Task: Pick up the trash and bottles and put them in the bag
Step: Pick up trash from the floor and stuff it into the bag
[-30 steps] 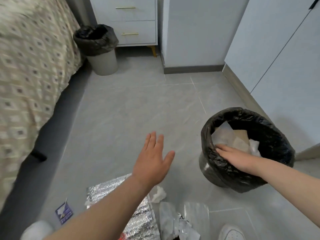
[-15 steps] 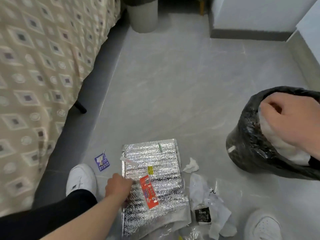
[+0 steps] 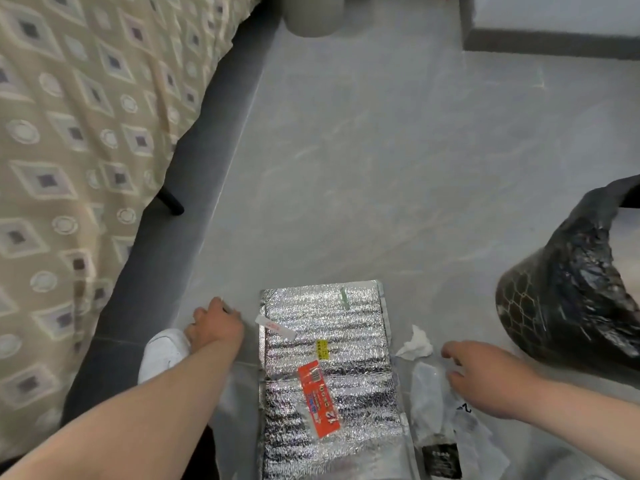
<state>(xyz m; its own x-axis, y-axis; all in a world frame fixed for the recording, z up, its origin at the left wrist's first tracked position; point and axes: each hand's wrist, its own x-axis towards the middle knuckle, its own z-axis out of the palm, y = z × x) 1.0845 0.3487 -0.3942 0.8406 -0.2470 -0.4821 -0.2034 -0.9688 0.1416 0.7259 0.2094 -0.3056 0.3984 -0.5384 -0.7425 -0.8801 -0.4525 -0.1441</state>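
Note:
A black trash bag [image 3: 571, 296] sits on the floor at the right, its mouth out of frame. A silver foil pouch [image 3: 346, 323] with a red label [image 3: 318, 398] lies flat at bottom centre. My left hand [image 3: 214, 325] is curled on the floor just left of it, fingers closed where a small blue packet lay; only a thin sliver shows at the fingertips. My right hand [image 3: 485, 379] is spread, fingers apart, over clear plastic wrappers [image 3: 429, 386]. A crumpled tissue [image 3: 415, 344] lies just beyond its fingertips.
A bed with a patterned cover [image 3: 69, 150] and dark frame [image 3: 207, 140] runs along the left, one black leg [image 3: 169, 200] showing. A pale bin [image 3: 311, 15] stands at the top. My white shoe [image 3: 162, 351] is beside my left hand. A cabinet base [image 3: 554, 43] is top right.
My left hand moved left off the foil pouch onto the small blue packet. My right hand left the black bag and came down over the plastic wrappers.

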